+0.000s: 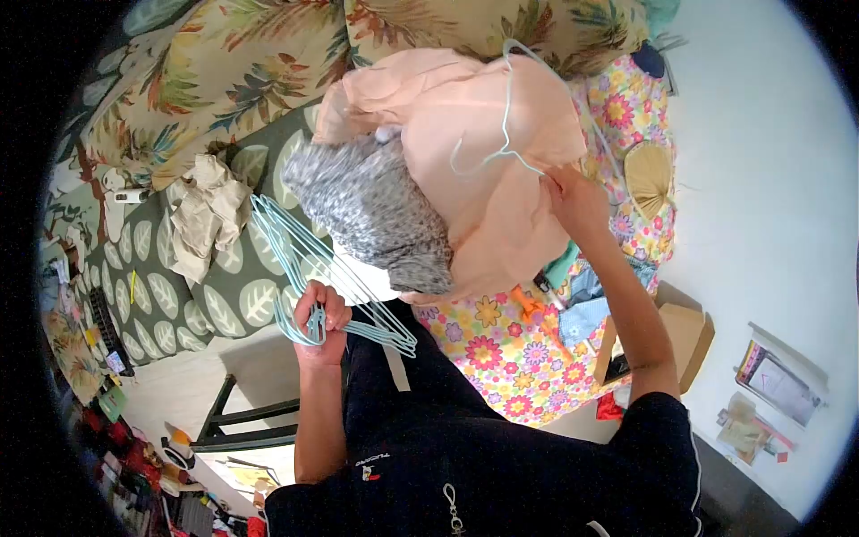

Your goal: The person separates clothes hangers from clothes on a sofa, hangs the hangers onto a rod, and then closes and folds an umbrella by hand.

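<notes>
My left hand (322, 320) is wrapped round the hooks of a bunch of light-blue hangers (309, 255), whose frames fan up and to the right of the fist. Farther right, my right hand (577, 204) is closed on one end of a single pale hanger (506, 134), its hook pointing left. This hanger lies over a large peach cloth (483, 215), spread out right by the fingers. Against the cloth's left part rests a bunched grey speckled garment (376, 201).
A crumpled beige cloth (208, 210) lies on the green leaf-patterned sofa (242, 300). On the flowered cover (483, 353) are an orange item (528, 304) and blue denim (586, 318). An open cardboard box (684, 345) and a folded fan (648, 179) are at the right. A dark stool (242, 425) stands lower left.
</notes>
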### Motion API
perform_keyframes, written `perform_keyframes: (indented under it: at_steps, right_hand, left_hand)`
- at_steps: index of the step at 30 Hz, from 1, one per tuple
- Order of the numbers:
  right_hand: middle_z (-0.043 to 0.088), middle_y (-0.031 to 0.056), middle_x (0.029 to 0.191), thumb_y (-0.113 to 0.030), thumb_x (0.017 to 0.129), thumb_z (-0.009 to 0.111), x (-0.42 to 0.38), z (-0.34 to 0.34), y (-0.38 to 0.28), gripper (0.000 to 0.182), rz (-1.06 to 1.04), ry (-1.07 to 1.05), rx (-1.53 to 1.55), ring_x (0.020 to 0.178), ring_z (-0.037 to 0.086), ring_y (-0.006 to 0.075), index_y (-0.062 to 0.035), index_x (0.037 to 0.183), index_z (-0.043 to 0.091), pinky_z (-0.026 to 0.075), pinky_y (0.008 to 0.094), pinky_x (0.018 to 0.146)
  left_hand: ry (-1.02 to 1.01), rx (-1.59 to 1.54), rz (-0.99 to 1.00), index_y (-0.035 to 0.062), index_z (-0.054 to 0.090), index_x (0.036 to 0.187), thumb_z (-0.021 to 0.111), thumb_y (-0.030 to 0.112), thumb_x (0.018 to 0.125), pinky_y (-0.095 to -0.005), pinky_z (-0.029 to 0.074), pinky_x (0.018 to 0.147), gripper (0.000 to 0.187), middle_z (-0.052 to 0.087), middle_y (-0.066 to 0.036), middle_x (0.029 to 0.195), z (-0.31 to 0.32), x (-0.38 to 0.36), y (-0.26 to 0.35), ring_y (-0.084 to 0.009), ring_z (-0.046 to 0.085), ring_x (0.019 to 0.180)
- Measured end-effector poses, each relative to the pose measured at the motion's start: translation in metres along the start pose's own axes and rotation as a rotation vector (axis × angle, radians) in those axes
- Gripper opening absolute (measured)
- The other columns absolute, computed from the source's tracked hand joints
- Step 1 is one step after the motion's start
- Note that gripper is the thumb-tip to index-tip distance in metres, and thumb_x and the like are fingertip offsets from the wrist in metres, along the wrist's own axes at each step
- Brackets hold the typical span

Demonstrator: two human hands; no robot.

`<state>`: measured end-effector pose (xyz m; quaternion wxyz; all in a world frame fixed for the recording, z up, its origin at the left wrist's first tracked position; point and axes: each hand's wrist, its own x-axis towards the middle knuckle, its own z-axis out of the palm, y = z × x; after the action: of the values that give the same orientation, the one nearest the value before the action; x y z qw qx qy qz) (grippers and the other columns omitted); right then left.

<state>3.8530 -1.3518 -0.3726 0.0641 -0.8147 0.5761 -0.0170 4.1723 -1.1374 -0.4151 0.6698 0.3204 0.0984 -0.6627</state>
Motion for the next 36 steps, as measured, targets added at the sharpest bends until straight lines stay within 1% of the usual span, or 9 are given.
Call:
perform_keyframes:
  at_steps: [2, 5, 10, 20, 23, 24, 25, 31, 36]
  right_hand:
    - [0.06, 0.0125, 0.074, -0.03, 0.083, 0.049, 0.01, 0.001, -0.002, 0.025, 0.084, 0.172, 0.187, 0.069, 0.057, 0.0321, -0.0096, 0.09, 0.062, 0.045, 0.0416, 0.063]
    - [0.06, 0.0141, 0.071, -0.03, 0.083, 0.049, 0.02, -0.018, 0.0, 0.025, 0.249, 0.1, 0.335, 0.068, 0.057, 0.0323, -0.0092, 0.088, 0.062, 0.043, 0.0402, 0.059]
    - [0.052, 0.0029, 0.059, -0.029, 0.085, 0.051, -0.006, -0.028, -0.003, 0.029, 0.238, 0.059, 0.502, 0.056, 0.045, 0.0085, -0.0022, 0.081, 0.06, 0.037, 0.0255, 0.052]
    - [0.045, -0.0023, 0.06, -0.021, 0.086, 0.05, -0.084, -0.084, -0.034, 0.022, 0.308, 0.204, 0.671, 0.056, 0.038, 0.005, -0.0012, 0.079, 0.058, 0.031, 0.0209, 0.05]
    - [0.042, -0.0045, 0.059, -0.017, 0.086, 0.05, -0.108, -0.105, -0.046, 0.019, 0.328, 0.266, 0.751, 0.054, 0.034, 0.0031, -0.0013, 0.079, 0.058, 0.027, 0.019, 0.048]
    - [0.046, -0.0029, 0.061, -0.017, 0.085, 0.05, -0.114, -0.117, -0.054, 0.018, 0.341, 0.277, 0.745, 0.055, 0.037, 0.0043, -0.0015, 0.078, 0.058, 0.029, 0.0197, 0.05]
    - [0.05, -0.0013, 0.063, -0.016, 0.084, 0.051, -0.121, -0.125, -0.06, 0.018, 0.355, 0.286, 0.737, 0.056, 0.04, 0.0055, -0.0017, 0.076, 0.058, 0.032, 0.0203, 0.051]
    - [0.051, -0.0016, 0.065, -0.016, 0.086, 0.049, -0.152, -0.129, -0.072, 0.019, 0.341, 0.214, 0.874, 0.057, 0.041, 0.0053, -0.0013, 0.078, 0.057, 0.033, 0.0207, 0.052]
    - [0.036, -0.0072, 0.056, -0.019, 0.088, 0.049, -0.127, -0.091, -0.075, 0.019, 0.515, 0.232, 1.254, 0.048, 0.03, 0.0004, -0.0029, 0.08, 0.054, 0.022, 0.0175, 0.042]
  left_hand:
    - [-0.024, 0.012, 0.008, 0.0078, 0.043, 0.072, 0.044, 0.021, 0.088, -0.0218, 0.024, 0.043, 0.021, 0.037, -0.002, 0.052, 0.005, -0.003, 0.005, -0.0079, 0.031, 0.043]
    - [-0.036, 0.005, 0.023, 0.0054, 0.05, 0.08, 0.047, 0.018, 0.087, -0.0212, 0.025, 0.041, 0.014, 0.046, -0.005, 0.061, 0.008, -0.01, 0.007, -0.0077, 0.032, 0.041]
    - [-0.02, 0.063, -0.003, 0.0026, 0.055, 0.098, 0.052, 0.014, 0.082, -0.0208, 0.026, 0.039, 0.02, 0.057, -0.012, 0.086, 0.011, -0.021, 0.012, -0.0075, 0.036, 0.041]
    - [0.004, 0.251, -0.027, 0.0011, 0.053, 0.109, 0.047, 0.01, 0.081, -0.0217, 0.039, 0.042, 0.029, 0.057, -0.014, 0.101, 0.026, -0.008, -0.016, -0.0087, 0.046, 0.048]
    - [-0.016, 0.34, 0.032, -0.0005, 0.052, 0.11, 0.044, 0.009, 0.082, -0.0238, 0.044, 0.06, 0.031, 0.057, -0.011, 0.104, 0.046, 0.015, -0.024, -0.0117, 0.053, 0.068]
    - [-0.003, 0.315, 0.043, 0.0, 0.05, 0.113, 0.046, 0.008, 0.08, -0.0181, 0.039, 0.049, 0.034, 0.054, -0.01, 0.11, 0.063, 0.021, -0.028, -0.0057, 0.047, 0.059]
    - [0.026, 0.38, 0.062, -0.001, 0.05, 0.113, 0.045, 0.007, 0.08, -0.0177, 0.042, 0.054, 0.035, 0.055, -0.009, 0.107, 0.08, 0.029, -0.03, -0.007, 0.052, 0.071]
    - [-0.128, 0.506, 0.046, 0.0002, 0.056, 0.104, 0.052, 0.005, 0.078, -0.0231, 0.047, 0.058, 0.026, 0.062, -0.008, 0.093, 0.121, 0.066, -0.036, -0.0102, 0.056, 0.067]
    - [-0.179, 0.675, 0.032, 0.003, 0.059, 0.095, 0.057, 0.006, 0.076, -0.0214, 0.045, 0.059, 0.02, 0.063, -0.005, 0.087, 0.114, 0.074, -0.043, -0.0086, 0.056, 0.066]
